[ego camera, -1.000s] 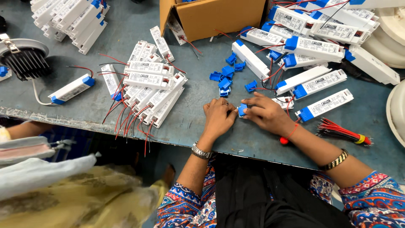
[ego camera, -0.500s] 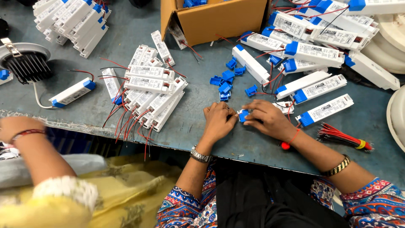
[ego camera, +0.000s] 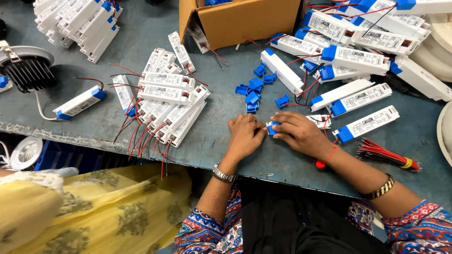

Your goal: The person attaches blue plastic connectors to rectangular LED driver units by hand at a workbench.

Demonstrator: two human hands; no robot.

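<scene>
My left hand and my right hand meet at the front of the grey-green bench. Together they grip a small white driver box with a blue end cap; the box's far end pokes out behind my right fingers. Loose blue end caps lie just beyond my hands. A heap of white driver boxes with red and black wires lies to my left. More white boxes with blue caps lie to my right.
An open cardboard box stands at the back. A bundle of red wires lies at the right. A round black heat-sink lamp and a single driver sit at far left. Another person in yellow cloth is at lower left.
My hands stay on the small box with only slight finger shifts. The other person's arm at lower left has dropped back out of the bench area.
</scene>
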